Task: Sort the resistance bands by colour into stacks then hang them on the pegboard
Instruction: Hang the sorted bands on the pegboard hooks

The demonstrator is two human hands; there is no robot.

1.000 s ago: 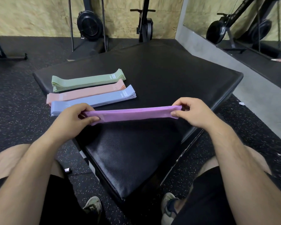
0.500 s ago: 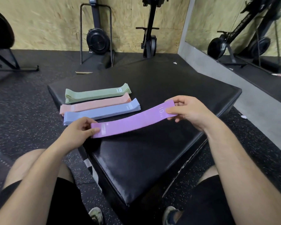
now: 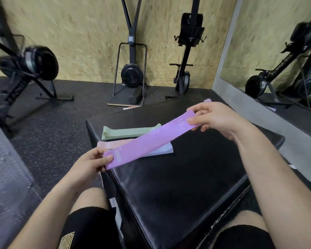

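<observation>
**A:** What do we count?

**B:** One purple band (image 3: 147,141); two grips; three stacks on the table (image 3: 178,186), namely a green stack (image 3: 126,133), a pink stack (image 3: 113,144) and a blue stack (image 3: 163,150); how many bands lie in each, we cannot tell.

**A:** And our grips?

**B:** Our left grip (image 3: 90,166) pinches the band's near end, thumb on top; our right grip (image 3: 214,117) pinches the far end, beside the printed "10"; the band hangs in the air above the table.

**A:** What differs from half a second ago?

**B:** Then the band sat lower, just in front of the blue stack, hiding nothing; now it is raised, tilts more steeply, and covers parts of the pink and blue stacks; a second ago we saw it nearly edge-on.

**A:** Which way does it run?

**B:** Its long axis goes from lower left, near us, to upper right, farther off; its broad face is turned to us; the stacks lie side by side, running left to right, green farthest, blue nearest.
</observation>
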